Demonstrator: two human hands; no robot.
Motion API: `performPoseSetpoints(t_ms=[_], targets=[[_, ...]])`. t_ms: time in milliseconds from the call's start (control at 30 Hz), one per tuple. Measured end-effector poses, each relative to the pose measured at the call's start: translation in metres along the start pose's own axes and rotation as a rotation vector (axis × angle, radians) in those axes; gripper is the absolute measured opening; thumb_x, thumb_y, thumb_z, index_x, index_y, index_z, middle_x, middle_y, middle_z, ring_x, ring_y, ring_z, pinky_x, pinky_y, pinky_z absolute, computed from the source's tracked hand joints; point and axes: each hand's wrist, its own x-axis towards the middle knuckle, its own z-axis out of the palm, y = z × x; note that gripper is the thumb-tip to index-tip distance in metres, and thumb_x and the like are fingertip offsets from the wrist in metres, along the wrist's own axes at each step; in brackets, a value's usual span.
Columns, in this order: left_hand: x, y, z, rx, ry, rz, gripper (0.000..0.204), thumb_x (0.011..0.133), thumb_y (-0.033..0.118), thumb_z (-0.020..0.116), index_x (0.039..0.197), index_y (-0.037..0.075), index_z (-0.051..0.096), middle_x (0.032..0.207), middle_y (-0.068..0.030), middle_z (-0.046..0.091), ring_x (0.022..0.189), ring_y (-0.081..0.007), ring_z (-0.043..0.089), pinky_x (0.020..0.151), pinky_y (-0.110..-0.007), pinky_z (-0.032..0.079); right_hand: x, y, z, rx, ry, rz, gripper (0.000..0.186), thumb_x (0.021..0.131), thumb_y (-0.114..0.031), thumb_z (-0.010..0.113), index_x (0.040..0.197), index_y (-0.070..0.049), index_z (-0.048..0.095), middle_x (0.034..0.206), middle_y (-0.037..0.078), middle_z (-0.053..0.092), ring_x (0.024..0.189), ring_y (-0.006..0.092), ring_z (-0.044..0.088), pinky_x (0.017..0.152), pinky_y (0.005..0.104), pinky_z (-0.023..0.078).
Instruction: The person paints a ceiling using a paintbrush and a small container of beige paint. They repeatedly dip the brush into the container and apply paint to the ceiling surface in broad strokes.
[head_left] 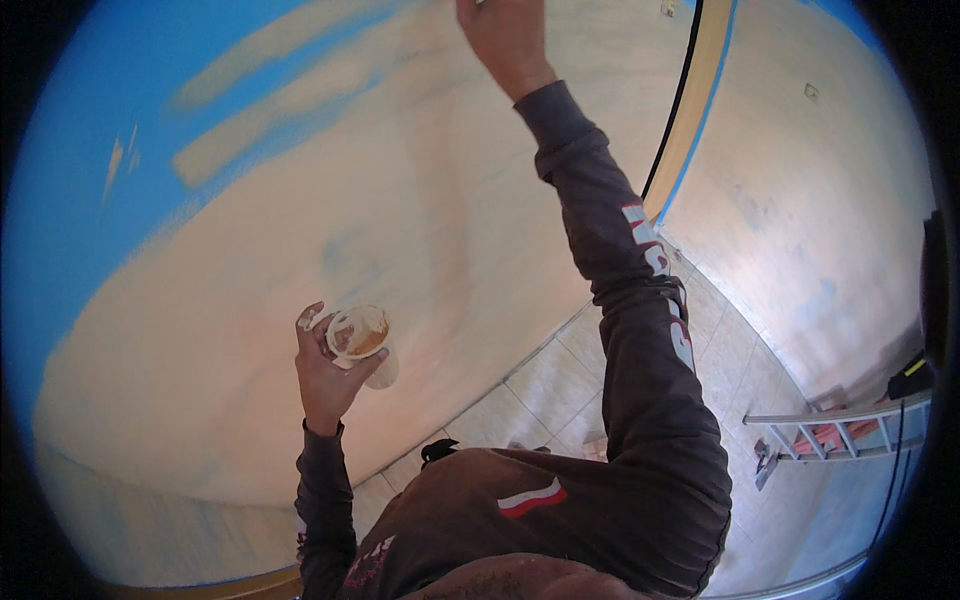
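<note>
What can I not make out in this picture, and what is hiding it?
In the head view:
- Right hand: the top edge cuts it off, so whether it holds anything cannot be told.
- Cup: the left hand covers part of its side.
- Pinkish thing: partly behind the ladder, too small to identify.

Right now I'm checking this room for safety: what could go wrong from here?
Only the left hand grips the open cup, so a slip or tilt could spill it onto the tiled floor. The ladder at the right might trip someone stepping that way.
</note>
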Motion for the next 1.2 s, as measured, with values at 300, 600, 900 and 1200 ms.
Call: performPoseSetpoints(t_ms=[300,600,900,1200], targets=[[-0.018,-0.018,-0.003,0.031,0.006,-0.014,0.096,0.072,0.007,0.092,0.148,0.006,0.032,0.13,-0.0239,0.063,0.118,-0.0297,0.067,0.099,-0.043,0.059,-0.014,0.069,-0.053,-0.173,0.055,0.101,0.02,0.104,-0.015,0.061,0.109,-0.007,0.079,0.092,0.009,0.075,0.061,0.0128,0.056,0.053,0.0291,0.045],[-0.036,-0.021,-0.015,0.002,0.04,0.025,0.097,0.072,0.008,0.093,0.148,0.007,0.033,0.129,-0.0233,0.064,0.118,-0.0305,0.067,0.1,-0.043,0.058,-0.003,0.168,-0.074,-0.215,-0.05,0.158,0.027,0.102,-0.018,0.059,0.093,0.002,0.073,0.082,0.025,0.068,0.076,0.0431,0.066,0.068,0.0488,0.052],[-0.012,-0.002,-0.032,0.034,-0.004,0.034,0.098,0.072,0.007,0.093,0.149,0.007,0.032,0.129,-0.0227,0.064,0.118,-0.0305,0.067,0.1,-0.044,0.058,-0.005,-0.007,-0.004,-0.024,0.036,0.011,0.022,0.102,-0.017,0.065,0.104,0.004,0.073,0.09,0.019,0.073,0.082,0.035,0.067,0.072,0.0435,0.055],[-0.007,0.004,-0.011,0.062,0.011,-0.027,0.098,0.071,0.008,0.093,0.148,0.006,0.033,0.128,-0.023,0.065,0.117,-0.03,0.068,0.1,-0.044,0.058,-0.011,0.056,-0.043,0.022,0.14,0.139,0.015,0.102,-0.011,0.064,0.103,-0.002,0.076,0.103,0.007,0.078,0.057,0.0092,0.049,0.051,0.0235,0.042]])
